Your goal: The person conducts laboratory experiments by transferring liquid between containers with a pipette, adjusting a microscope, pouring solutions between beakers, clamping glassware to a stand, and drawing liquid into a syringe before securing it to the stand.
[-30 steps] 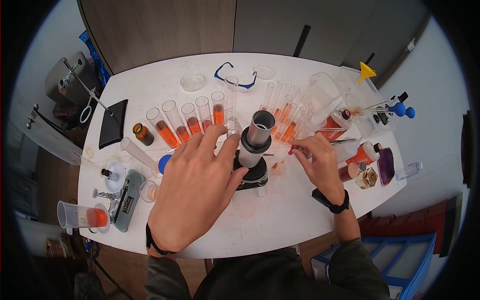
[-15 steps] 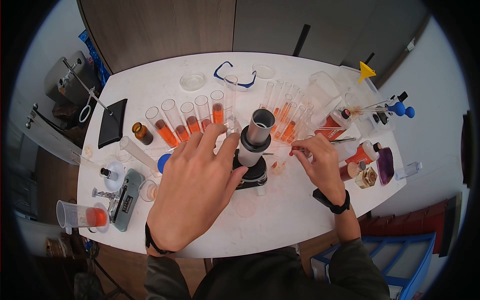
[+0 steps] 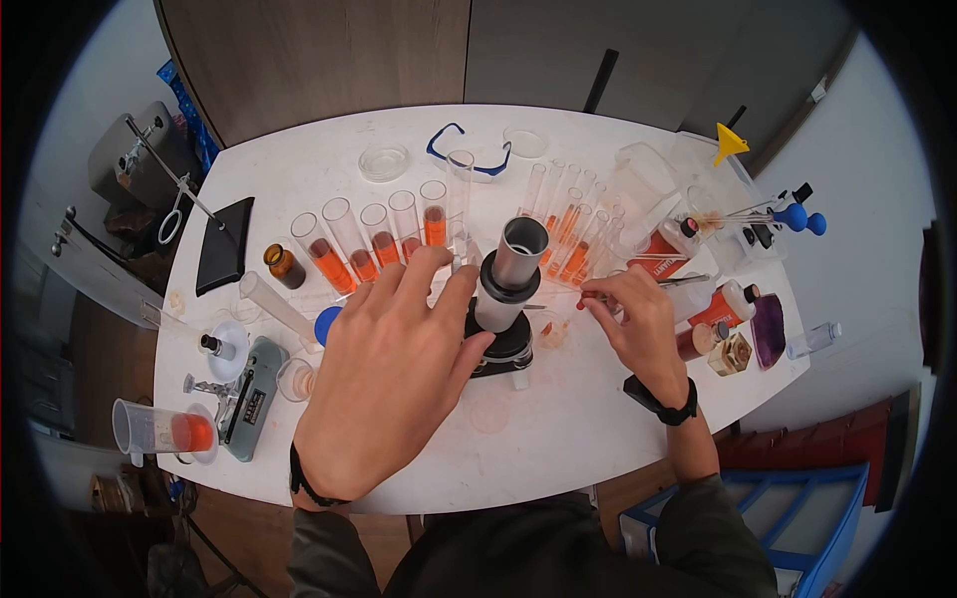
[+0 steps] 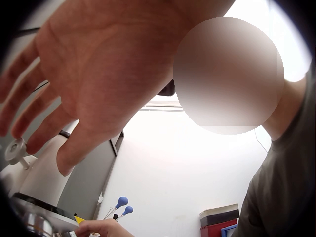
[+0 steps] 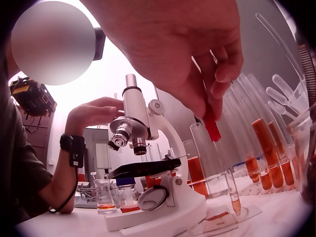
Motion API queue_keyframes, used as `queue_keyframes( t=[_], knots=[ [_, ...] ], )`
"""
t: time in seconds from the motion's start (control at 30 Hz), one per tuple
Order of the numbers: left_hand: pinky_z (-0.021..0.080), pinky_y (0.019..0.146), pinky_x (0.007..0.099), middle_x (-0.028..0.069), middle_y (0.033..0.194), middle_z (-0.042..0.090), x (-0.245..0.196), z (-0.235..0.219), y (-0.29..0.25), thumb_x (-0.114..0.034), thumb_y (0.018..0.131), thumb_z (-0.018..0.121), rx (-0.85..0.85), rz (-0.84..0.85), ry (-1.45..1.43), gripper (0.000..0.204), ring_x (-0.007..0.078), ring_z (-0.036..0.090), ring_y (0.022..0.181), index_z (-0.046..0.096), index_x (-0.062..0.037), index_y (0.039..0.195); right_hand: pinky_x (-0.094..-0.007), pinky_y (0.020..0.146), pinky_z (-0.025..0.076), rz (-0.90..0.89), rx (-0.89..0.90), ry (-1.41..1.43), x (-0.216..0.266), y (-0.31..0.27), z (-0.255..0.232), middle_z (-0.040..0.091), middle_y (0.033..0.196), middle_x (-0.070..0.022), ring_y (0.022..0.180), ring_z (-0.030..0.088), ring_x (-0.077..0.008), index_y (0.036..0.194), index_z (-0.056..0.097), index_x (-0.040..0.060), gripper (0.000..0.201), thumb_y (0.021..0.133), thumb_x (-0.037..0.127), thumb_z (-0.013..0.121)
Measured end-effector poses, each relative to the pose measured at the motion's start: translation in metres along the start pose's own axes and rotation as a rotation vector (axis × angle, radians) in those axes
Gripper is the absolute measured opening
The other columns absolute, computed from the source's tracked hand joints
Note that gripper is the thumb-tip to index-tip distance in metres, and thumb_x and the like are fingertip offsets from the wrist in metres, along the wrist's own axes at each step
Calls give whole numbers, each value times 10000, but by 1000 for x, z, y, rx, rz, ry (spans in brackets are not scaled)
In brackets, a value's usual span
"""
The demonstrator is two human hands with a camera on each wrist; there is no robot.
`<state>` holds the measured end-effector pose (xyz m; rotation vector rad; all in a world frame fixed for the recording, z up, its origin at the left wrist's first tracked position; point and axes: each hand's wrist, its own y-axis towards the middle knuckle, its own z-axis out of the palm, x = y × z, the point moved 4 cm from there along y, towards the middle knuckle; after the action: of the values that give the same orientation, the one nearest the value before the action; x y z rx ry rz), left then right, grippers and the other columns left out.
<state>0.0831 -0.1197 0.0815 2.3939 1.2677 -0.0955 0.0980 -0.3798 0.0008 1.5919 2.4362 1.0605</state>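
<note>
Between thumb and fingertips, my right hand (image 3: 643, 324) pinches the red bulb (image 5: 212, 129) of a glass dropper (image 5: 229, 177). The dropper points down, with orange liquid in its narrow tip. In the right wrist view its tip is at a glass slide (image 5: 247, 215); whether they touch, I cannot tell. Reddish material lies beside it on glass. To the left of these stands the white microscope (image 5: 190, 185), its stage black. My left hand (image 3: 389, 384) is held palm down left of the microscope tube (image 3: 501, 299), fingers spread and relaxed, holding nothing.
Large tubes of orange liquid (image 3: 332, 267) stand behind my left hand, and smaller tubes (image 3: 575, 261) behind the microscope. Bottles (image 3: 733, 304) and a purple slab (image 3: 769, 331) are at the right. A scale (image 3: 254, 399) and beaker (image 3: 150, 429) are at the left.
</note>
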Motion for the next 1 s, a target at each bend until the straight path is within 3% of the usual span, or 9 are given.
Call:
queue_keyframes(
  t=[0.37, 0.43, 0.57, 0.63, 1.0],
  knots=[
    [522, 893, 437, 123, 1339, 565, 0, 0, 0, -181, 860, 765, 10, -7, 11, 465, 308, 636, 1066, 599, -10, 1259, -329, 614, 509, 0, -6, 6, 1, 1, 0, 697, 858, -61, 737, 641, -213, 947, 736, 46, 178, 787, 43, 813],
    [523, 895, 436, 123, 1341, 565, 0, 0, 0, -179, 859, 766, 15, -9, 6, 470, 306, 636, 1068, 599, -14, 1266, -318, 615, 448, -7, -10, 40, 2, 0, 1, 702, 820, -68, 688, 549, -201, 973, 729, 20, 223, 769, -16, 809],
    [525, 895, 436, 124, 1341, 566, 0, 0, 0, -177, 858, 766, 19, -16, 14, 469, 306, 637, 1068, 600, -15, 1265, -320, 623, 463, -11, -9, 34, 7, -1, -4, 704, 834, -76, 696, 570, -208, 965, 730, 25, 216, 769, -6, 814],
    [526, 894, 436, 125, 1337, 568, 0, 1, 0, -177, 859, 765, 17, -11, 13, 468, 308, 638, 1068, 599, -13, 1265, -332, 617, 512, 10, 8, 43, 9, -2, -3, 693, 843, -55, 755, 643, -216, 937, 738, 66, 162, 792, 58, 811],
    [523, 899, 442, 125, 1343, 565, 0, 0, -1, -180, 859, 765, 18, -3, 10, 476, 314, 634, 1076, 595, -13, 1271, -328, 613, 515, -11, 18, 29, 10, -2, -4, 690, 841, -55, 777, 643, -220, 934, 733, 65, 154, 798, 50, 804]
  ],
)
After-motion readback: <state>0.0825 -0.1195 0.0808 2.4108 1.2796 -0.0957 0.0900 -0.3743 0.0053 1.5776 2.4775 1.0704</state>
